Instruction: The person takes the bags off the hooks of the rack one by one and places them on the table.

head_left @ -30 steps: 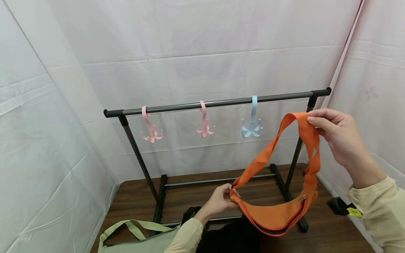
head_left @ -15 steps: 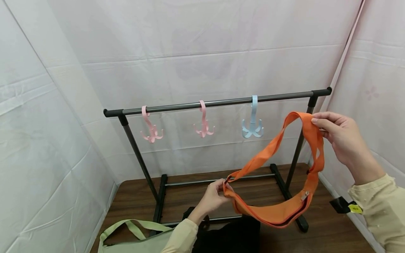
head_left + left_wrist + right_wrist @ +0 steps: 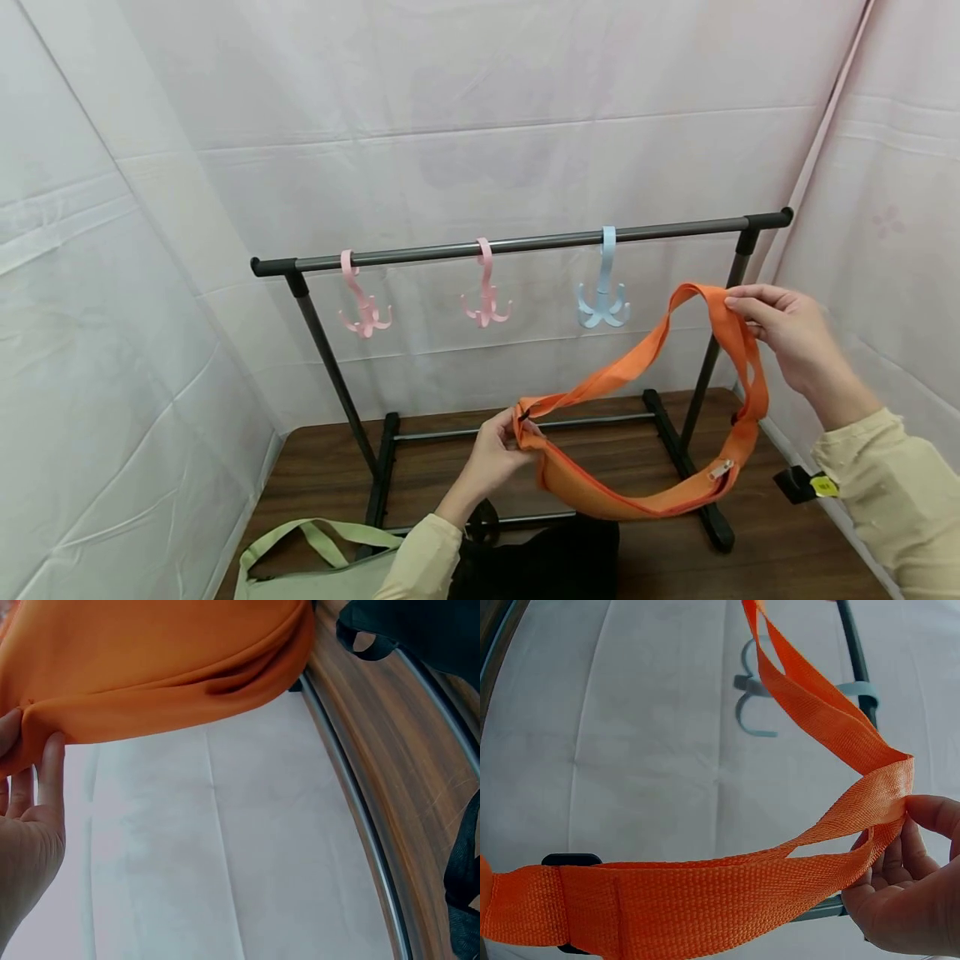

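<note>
An orange sling bag (image 3: pixel 622 496) with a zipper hangs between my hands in the head view. My right hand (image 3: pixel 787 333) pinches its webbing strap (image 3: pixel 633 362) at the top right; the right wrist view shows the strap (image 3: pixel 705 900) partly doubled, with a black buckle (image 3: pixel 571 859). At the bag's left end, where the strap joins, my left hand (image 3: pixel 495 454) holds the fabric between thumb and fingers. The left wrist view shows the bag's smooth lower side (image 3: pixel 172 682) above that hand. Just left of the strap, a light blue hook (image 3: pixel 603 292) hangs on the rail.
A dark metal rack (image 3: pixel 420 253) stands on the wooden table (image 3: pixel 322 467). Two pink hooks (image 3: pixel 363 304) hang further left on its rail. In front lie a light green bag (image 3: pixel 322 583) and a black bag (image 3: pixel 547 558). White curtains (image 3: pixel 450 125) enclose the space.
My left hand has moved left and slightly up, drawing the bag's end with it and spreading the loop wider. My right hand has dropped a little, still pinching the strap.
</note>
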Demonstrator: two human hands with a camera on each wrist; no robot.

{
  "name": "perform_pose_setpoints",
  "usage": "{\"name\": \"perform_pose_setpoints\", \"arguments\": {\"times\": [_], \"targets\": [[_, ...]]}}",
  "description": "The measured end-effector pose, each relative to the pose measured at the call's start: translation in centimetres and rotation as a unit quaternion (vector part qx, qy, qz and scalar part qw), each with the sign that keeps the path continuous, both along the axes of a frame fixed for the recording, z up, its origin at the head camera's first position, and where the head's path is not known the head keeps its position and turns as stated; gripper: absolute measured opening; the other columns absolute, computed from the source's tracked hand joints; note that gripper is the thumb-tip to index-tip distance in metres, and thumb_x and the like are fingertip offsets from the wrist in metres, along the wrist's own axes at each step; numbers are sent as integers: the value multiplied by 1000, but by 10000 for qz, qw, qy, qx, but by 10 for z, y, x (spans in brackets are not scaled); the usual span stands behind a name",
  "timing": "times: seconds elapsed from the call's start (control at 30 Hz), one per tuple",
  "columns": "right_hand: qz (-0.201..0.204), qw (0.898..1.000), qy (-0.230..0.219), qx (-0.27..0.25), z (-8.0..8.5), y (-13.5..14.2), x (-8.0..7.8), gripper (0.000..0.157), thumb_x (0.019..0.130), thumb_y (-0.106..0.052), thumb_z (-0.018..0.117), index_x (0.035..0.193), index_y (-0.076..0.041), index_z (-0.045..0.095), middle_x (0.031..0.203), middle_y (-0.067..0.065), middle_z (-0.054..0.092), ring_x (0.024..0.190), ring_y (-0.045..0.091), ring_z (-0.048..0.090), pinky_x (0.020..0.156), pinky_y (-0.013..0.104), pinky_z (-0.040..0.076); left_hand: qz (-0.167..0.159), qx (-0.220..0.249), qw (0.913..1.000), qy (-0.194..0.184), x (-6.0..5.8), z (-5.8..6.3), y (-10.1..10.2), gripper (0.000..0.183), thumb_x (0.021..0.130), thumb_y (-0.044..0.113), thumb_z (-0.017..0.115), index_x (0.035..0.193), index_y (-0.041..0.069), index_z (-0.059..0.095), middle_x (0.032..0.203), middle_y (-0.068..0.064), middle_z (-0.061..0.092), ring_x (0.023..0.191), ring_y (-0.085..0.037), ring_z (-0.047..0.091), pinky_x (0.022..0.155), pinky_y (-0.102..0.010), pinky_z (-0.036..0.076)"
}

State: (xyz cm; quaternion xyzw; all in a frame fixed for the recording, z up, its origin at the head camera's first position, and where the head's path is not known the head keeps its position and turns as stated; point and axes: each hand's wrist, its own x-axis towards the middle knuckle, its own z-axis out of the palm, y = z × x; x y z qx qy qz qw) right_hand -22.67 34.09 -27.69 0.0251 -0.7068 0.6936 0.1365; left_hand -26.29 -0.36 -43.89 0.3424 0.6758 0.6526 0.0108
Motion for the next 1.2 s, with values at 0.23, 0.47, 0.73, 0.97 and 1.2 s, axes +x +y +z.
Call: {"name": "perform_pose_setpoints", "arguments": {"times": [0.23,0.47,0.73,0.97,1.2], "targets": [[61,9995,-324,-5,-17,9,-8,10,85,-18,63,81,-23,71,71,-10,66,63,6,57,57,17,46,29,407,9988,275,1,5,-2,20,75,-11,64,92,-9,54,86,-20,62,77,-7,59,67,-21,50],[-69,9950,-686,729,-33,10,-16,9,87,-27,61,81,-30,67,72,-15,64,67,2,57,60,17,47,117,286,9990,-316,3,9,-3,22,77,-12,61,96,-12,52,95,-30,56,83,-15,59,72,-21,49],[-60,9865,-909,1359,-53,6,-25,8,88,-33,58,83,-35,64,75,-20,61,72,2,54,66,21,46,287,204,9989,-293,3,9,-5,23,77,-7,66,97,-8,55,92,-24,59,78,-7,59,70,-23,50],[101,9823,-1177,1453,-73,0,-32,8,90,-31,56,88,-28,63,74,-16,60,68,3,56,62,24,49,466,175,9976,-474,5,11,-7,23,76,-9,66,98,-7,57,91,-17,60,74,-5,57,66,-20,49],[341,9742,-1406,1730,-98,-5,-35,36,92,-27,53,116,-1,57,97,0,64,75,-1,57,68,22,51,510,111,9978,-415,17,28,-10,25,76,-10,64,98,-15,53,91,-27,58,73,-1,56,67,-19,48]]}}
